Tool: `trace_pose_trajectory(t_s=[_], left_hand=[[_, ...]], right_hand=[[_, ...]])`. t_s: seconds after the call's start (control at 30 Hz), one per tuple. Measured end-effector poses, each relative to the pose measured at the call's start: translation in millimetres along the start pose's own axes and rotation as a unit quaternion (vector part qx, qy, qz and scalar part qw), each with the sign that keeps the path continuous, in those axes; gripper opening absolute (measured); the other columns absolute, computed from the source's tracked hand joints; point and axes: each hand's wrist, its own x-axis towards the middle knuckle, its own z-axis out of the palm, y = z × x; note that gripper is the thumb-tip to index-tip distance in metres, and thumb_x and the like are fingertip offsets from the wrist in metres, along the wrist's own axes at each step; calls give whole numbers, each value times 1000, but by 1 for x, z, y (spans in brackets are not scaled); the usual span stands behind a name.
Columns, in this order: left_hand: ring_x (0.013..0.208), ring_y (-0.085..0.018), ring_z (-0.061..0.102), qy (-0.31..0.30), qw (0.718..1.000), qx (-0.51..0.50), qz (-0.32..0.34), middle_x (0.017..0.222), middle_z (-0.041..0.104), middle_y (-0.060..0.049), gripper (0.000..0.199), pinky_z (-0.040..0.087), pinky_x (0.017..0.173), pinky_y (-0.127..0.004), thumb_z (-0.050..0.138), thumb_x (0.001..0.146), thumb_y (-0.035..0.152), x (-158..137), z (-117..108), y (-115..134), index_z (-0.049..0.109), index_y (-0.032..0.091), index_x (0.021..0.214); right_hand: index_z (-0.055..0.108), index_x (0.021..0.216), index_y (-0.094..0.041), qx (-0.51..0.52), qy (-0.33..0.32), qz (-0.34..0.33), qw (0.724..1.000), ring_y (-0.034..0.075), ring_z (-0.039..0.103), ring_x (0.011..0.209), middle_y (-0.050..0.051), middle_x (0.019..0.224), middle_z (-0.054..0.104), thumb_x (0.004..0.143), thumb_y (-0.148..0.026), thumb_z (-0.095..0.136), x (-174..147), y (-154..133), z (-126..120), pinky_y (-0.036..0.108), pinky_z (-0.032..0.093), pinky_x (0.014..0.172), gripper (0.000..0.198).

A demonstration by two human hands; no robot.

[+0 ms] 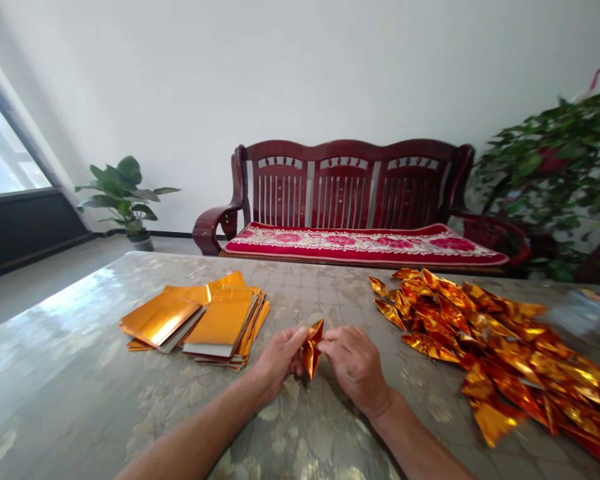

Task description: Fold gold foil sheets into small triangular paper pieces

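Grey patterned tabletop [95, 393]: gold foil sheets [220, 320] stacked left; folded foil pieces [490, 327] heaped right; clear plastic [585, 312] beside.

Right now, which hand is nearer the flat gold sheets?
Left: the left hand is just right of the sheets; the right hand is farther right, beyond the folded piece.

Head-worn view, forward and down, tabletop [80, 393] near

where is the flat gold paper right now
In the head view, the flat gold paper lies on the table, beyond and left of the left hand.
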Motion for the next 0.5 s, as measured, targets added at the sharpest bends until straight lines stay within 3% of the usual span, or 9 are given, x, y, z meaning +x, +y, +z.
trace_pose_trajectory(t_s=[0.1, 0.3, 0.5], left_hand=[[37, -3, 39, 13, 1000, -23, -13, 50, 50, 6, 52, 27, 37, -15, 73, 67, 63, 0, 0, -1, 53, 15, 68], [44, -4, 48, 23, 997, -58, -42, 57, 59, 3, 55, 38, 44, -14, 83, 55, 58, -1, -2, 2, 57, 14, 75], [40, -3, 41, 81, 997, -10, 18, 55, 56, 4, 54, 32, 40, -15, 79, 58, 60, 1, -1, 0, 64, 12, 76]], right_hand=[[68, 92, -22, 16, -19, 17, 1000, 16, 59, 82, 4, 88, 68, 91, -8, 49, -1, 1, 2, 31, 46, 74, 23], [68, 103, -23, 101, -45, 63, 992, 20, 61, 96, 8, 103, 67, 87, -5, 43, -2, 2, 1, 36, 51, 83, 36], [74, 99, -26, 210, -63, 166, 962, 20, 61, 98, 6, 101, 64, 86, -15, 57, 3, -2, -4, 34, 52, 86, 24]])
